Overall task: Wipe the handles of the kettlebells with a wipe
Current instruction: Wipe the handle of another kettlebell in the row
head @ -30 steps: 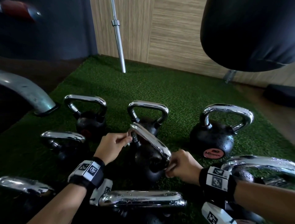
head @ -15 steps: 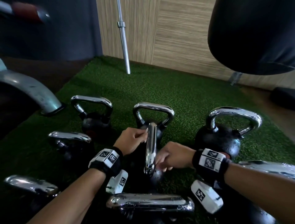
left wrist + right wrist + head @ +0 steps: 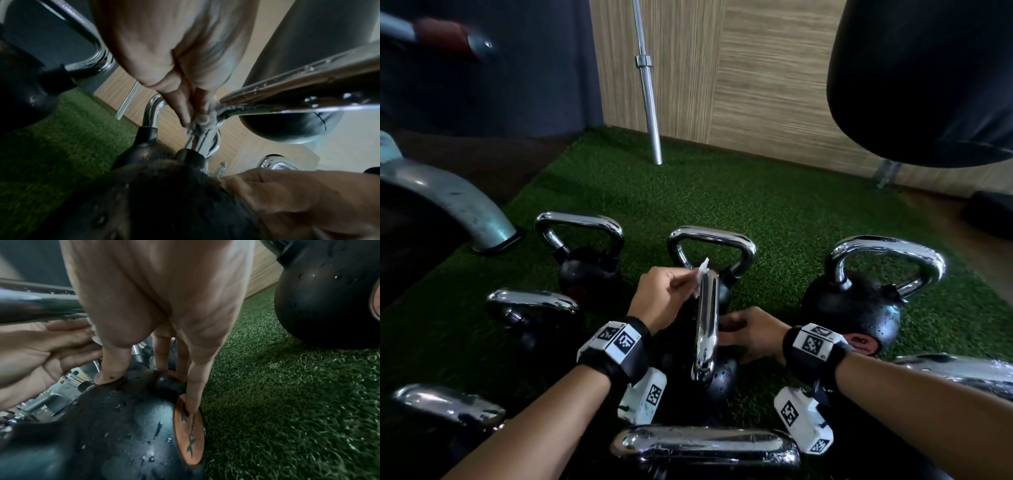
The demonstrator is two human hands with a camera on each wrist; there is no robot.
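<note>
A black kettlebell (image 3: 719,380) stands in the middle of the group, its chrome handle (image 3: 707,325) running away from me. My left hand (image 3: 681,287) pinches a small white wipe (image 3: 700,279) against the handle's far end. The left wrist view shows the fingertips (image 3: 186,116) pressing the wipe (image 3: 205,129) onto the wet handle (image 3: 287,97). My right hand (image 3: 743,339) rests on the kettlebell's body to the right of the handle. In the right wrist view its thumb (image 3: 111,369) presses the black ball (image 3: 123,426) and straight fingers (image 3: 193,386) touch its orange disc (image 3: 191,434).
Several more chrome-handled kettlebells surround it on the green turf (image 3: 756,198): back left (image 3: 582,246), back middle (image 3: 712,240), right (image 3: 859,301), left (image 3: 530,305), front (image 3: 705,445). A barbell (image 3: 649,102) leans on the wood wall, a black punching bag (image 3: 928,75) hangs upper right, a grey machine leg (image 3: 465,205) stands left.
The middle kettlebell has turned so its handle now points away from me. My right hand left the handle's near end for the body. My left hand kept the wipe at the far end.
</note>
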